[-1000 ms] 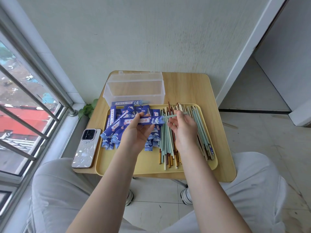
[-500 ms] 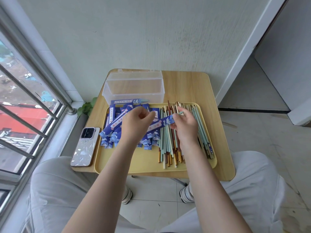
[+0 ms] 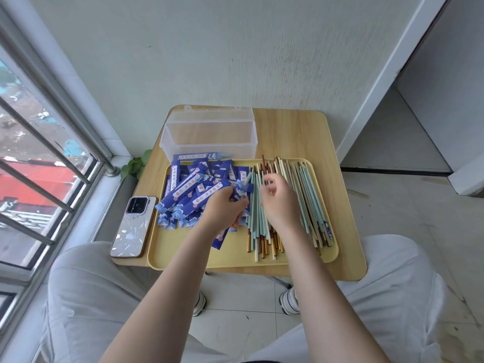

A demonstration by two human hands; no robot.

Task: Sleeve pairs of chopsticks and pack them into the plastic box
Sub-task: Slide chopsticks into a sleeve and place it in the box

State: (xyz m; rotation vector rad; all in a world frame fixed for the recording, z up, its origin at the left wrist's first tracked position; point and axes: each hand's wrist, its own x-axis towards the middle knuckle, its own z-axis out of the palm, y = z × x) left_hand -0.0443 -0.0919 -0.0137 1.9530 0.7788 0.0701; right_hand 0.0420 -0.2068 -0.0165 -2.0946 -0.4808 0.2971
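While the left hand (image 3: pixel 222 208) grips a sleeved pair (image 3: pixel 237 203), right-hand fingers (image 3: pixel 272 183) hang loosely curled, empty.

We see a clear, smooth plastic box (image 3: pixel 209 134) at 12 o'clock on the surface (image 3: pixel 296 134), which shows a pale matt wood grain. The tray (image 3: pixel 183 258) looks like matt yellow plastic. The sleeves (image 3: pixel 188 189) are printed blue paper, faintly glossy. The chopsticks (image 3: pixel 306 195) look smooth, some pale green, some wood-brown. At 9 o'clock the phone (image 3: pixel 131 229) has a glossy, pearly case. The window bars (image 3: pixel 39 142) are dull metal.
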